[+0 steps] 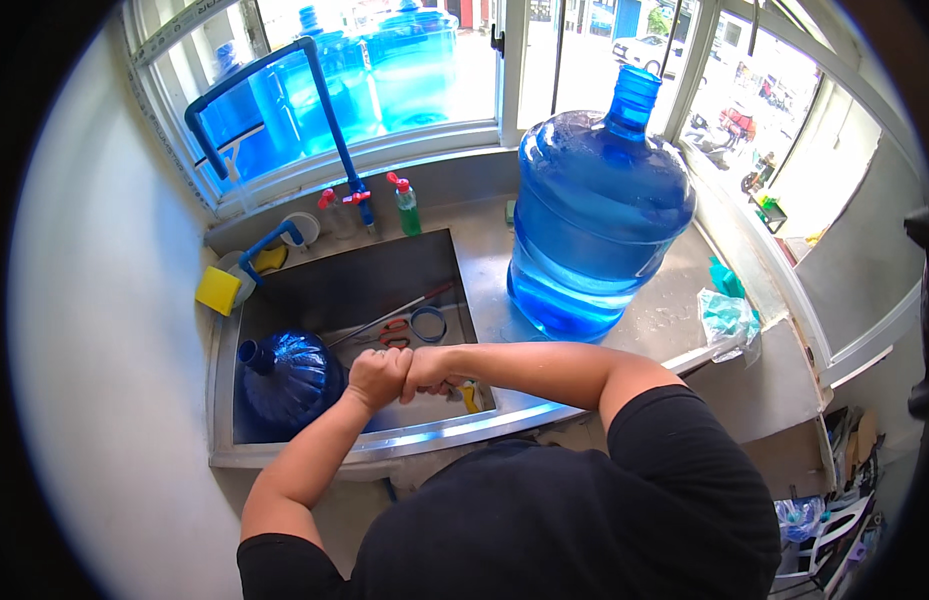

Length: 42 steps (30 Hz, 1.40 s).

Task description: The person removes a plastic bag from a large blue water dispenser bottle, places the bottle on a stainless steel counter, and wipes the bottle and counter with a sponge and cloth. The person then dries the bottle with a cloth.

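Both my fists meet over the near side of a steel sink [344, 255]. My left hand [377, 379] is closed, and my right hand [431, 372] is closed against it; whatever they grip, if anything, is hidden by the fingers. Left of them in the sink, a dark blue water jug [289, 380] leans with its open neck toward the left wall. Beyond my hands on the sink bottom are orange-handled scissors [392, 332], a blue ring [428, 323] and a long thin rod [394, 312]. Just right of my right hand lies a yellow-and-white item [471, 397], partly covered.
A large blue water jug [599, 225] stands upright on the steel counter right of the sink. Behind the sink are a blue pipe faucet [334, 125] and a green bottle [407, 208]. A yellow sponge [217, 290] sits at the left rim, plastic bags [728, 318] at the right.
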{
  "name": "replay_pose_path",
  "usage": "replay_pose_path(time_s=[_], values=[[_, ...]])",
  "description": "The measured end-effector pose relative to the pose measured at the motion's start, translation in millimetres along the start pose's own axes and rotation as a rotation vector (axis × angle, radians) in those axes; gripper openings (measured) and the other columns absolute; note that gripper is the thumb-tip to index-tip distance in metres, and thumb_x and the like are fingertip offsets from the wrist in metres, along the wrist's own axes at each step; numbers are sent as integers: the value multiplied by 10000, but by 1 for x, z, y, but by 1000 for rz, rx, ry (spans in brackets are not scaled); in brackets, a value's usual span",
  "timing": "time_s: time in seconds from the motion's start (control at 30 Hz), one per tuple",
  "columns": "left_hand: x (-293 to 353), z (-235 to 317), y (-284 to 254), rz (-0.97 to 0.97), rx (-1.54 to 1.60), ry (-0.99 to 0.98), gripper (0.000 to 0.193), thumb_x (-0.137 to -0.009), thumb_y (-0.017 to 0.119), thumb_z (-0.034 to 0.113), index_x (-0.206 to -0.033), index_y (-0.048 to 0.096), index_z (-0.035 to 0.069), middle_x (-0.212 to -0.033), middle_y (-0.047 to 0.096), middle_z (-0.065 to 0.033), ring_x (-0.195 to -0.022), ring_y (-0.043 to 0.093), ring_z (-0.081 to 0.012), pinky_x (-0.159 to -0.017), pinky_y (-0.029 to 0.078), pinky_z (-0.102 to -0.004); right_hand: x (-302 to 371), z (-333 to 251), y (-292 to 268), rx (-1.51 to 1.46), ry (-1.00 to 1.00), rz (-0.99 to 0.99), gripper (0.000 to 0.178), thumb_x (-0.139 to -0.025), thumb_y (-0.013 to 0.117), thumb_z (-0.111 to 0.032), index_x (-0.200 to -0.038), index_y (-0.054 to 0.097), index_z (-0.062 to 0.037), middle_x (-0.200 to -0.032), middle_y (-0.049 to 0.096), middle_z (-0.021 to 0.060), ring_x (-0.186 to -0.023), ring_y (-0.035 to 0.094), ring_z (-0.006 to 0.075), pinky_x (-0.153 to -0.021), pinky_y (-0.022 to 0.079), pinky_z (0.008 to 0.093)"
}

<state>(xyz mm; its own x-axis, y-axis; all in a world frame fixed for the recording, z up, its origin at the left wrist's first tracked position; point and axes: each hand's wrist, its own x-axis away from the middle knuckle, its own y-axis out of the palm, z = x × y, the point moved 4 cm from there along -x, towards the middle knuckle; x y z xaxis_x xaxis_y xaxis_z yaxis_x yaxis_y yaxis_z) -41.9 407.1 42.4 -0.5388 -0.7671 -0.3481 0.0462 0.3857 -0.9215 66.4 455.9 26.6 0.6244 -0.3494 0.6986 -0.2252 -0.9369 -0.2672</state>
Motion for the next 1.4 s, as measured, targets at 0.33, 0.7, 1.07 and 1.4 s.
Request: replay_pose_path(time_s=[0.33, 0.7, 1.07, 1.4], values=[[34, -17, 75, -1012, 1266, -931, 194, -749, 770, 90, -885, 636, 118, -620, 474, 32, -487, 391, -104, -380, 273, -292, -35, 5, 22, 1045, -616, 686, 203, -869, 578, -231, -965, 586, -52, -829, 706, 159, -790, 720, 326, -629, 568, 431], [26, 32, -11, 369, 468, -29, 659, -717, 714, 44, -1308, 436, -46, -1184, 534, -236, -1132, 541, -393, -944, 470, -444, 7, 15, 2, -693, -53, -282, 243, -813, 556, -135, -595, 449, -130, -535, 342, -45, -397, 306, 53, -371, 233, 225], [8, -5, 24, -591, 236, -648, 247, -851, 555, 228, -976, 692, 66, -984, 712, -185, -949, 689, -338, -824, 543, -432, -19, -8, 13, 686, -237, 574, 202, -813, 632, -129, -970, 720, -36, -1021, 718, 175, -939, 706, 298, -772, 558, 409], [47, 1, 49, -747, 1451, -1170, 277, -852, 689, 164, -646, 505, 140, -555, 358, 38, -425, 306, -114, -421, 220, -300, -21, -23, 23, 1197, -601, 585, 190, -915, 506, -248, -980, 643, -134, -819, 718, 86, -770, 721, 279, -620, 555, 395]])
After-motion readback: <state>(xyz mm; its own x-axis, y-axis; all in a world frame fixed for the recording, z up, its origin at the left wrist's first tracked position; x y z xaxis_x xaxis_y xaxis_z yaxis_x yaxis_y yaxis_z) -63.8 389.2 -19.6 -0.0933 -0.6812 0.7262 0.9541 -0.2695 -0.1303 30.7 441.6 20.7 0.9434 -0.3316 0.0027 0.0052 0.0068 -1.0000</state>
